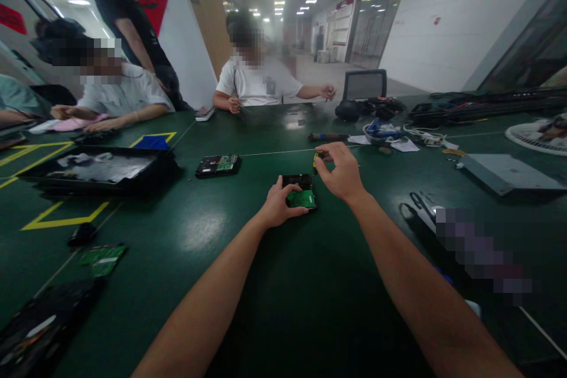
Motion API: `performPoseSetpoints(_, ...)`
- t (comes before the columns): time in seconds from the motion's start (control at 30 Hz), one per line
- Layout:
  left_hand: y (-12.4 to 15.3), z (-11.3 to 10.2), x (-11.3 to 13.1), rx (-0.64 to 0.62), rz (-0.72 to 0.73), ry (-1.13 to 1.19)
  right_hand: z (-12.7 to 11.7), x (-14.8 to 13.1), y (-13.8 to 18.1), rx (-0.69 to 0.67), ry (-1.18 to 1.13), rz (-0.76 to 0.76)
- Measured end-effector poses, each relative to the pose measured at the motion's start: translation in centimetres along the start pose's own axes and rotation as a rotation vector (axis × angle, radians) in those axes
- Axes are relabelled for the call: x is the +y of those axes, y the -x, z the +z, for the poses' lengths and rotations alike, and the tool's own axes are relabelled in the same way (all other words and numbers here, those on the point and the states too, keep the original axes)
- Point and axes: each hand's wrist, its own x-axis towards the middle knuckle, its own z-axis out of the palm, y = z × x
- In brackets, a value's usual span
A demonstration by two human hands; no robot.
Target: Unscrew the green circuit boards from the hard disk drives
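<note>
A black hard drive [301, 179] with a green circuit board [305, 199] on its near part lies on the dark green table. My left hand [279, 205] is closed around the drive's left side, thumb along the near edge. Just right of the drive, my right hand [342, 172] pinches a small yellow and black screwdriver [316, 163], held roughly upright. Its tip is too small to make out, so I cannot tell whether it touches the drive. Left of my hands lies a second hard drive [217, 165] with a partly green top.
Black trays [100, 180] are stacked at the left, with a loose green board [104, 257] nearer me. A grey metal box [509, 174] and a white fan grille [538, 137] lie right. Cables [383, 130] sit at the back right. A co-worker [261, 80] sits opposite.
</note>
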Motion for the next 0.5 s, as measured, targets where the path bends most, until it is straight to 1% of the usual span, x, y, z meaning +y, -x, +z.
performPoseSetpoints(0.17, -0.02, 0.04, -0.06, 0.0, 0.006, 0.0, 0.09, 0.3, -0.08, -0.009, -0.056, -0.004)
performPoseSetpoints(0.37, 0.09, -0.07, 0.13, -0.002, 0.003, -0.009, -0.2, 0.38, -0.16, -0.055, -0.007, -0.03)
performPoseSetpoints(0.5, 0.1, -0.11, 0.21, -0.006, 0.007, -0.007, -0.24, 0.41, -0.16, -0.026, 0.002, -0.011)
